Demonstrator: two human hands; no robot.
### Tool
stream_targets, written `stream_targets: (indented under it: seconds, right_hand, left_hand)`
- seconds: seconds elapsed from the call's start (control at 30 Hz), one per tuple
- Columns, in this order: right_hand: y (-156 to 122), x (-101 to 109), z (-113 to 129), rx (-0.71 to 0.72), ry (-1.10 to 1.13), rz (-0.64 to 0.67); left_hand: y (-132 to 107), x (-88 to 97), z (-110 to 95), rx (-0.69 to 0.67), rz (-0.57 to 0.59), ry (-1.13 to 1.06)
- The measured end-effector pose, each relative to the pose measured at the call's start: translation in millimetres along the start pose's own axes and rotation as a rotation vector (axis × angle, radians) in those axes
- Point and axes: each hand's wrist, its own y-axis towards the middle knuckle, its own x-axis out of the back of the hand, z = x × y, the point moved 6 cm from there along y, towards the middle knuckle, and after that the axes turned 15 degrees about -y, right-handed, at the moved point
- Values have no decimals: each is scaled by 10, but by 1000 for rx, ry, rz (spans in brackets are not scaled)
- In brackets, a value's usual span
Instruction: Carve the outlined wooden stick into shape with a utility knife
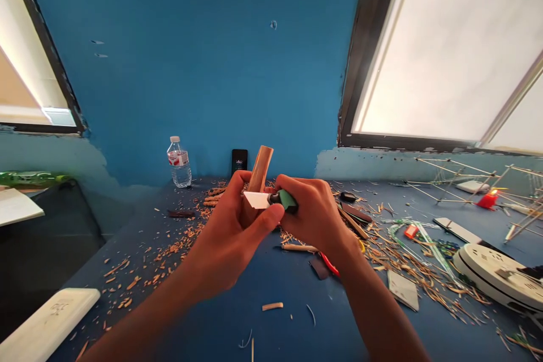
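In the middle of the head view, my left hand (224,237) is wrapped round a piece of wood (261,167) that stands up, slightly tilted, above the fingers. My right hand (316,209) grips a knife (287,201) with a green and black handle. Its pale blade (256,199) points left and lies across the front of the wood. My left thumb presses near the base of the blade, by the handle. The lower part of the wood is mostly hidden behind my left hand and the blade. Both hands are held above the dark blue table (237,317).
Wood shavings (169,249) litter the table. A water bottle (180,164) and a phone (240,161) stand against the wall. To the right are a round power strip (500,274), a stick frame (453,181) and a grey square (403,289). A white power bank (51,322) sits front left.
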Motion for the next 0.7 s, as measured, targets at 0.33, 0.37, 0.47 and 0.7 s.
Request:
stream_targets:
  seconds: [0.33, 0.37, 0.47, 0.7]
  right_hand:
    - [78, -394, -166, -329, -247, 81]
    - [115, -496, -197, -347, -254, 109]
    - [269, -757, -330, -404, -246, 180]
    - [686, -862, -1207, -704, -133, 177]
  left_hand:
    - [257, 226, 270, -190, -266, 249]
    - [329, 282, 307, -197, -287, 258]
    - [489, 410, 432, -160, -309, 258]
    - [286, 203, 394, 71, -81, 144]
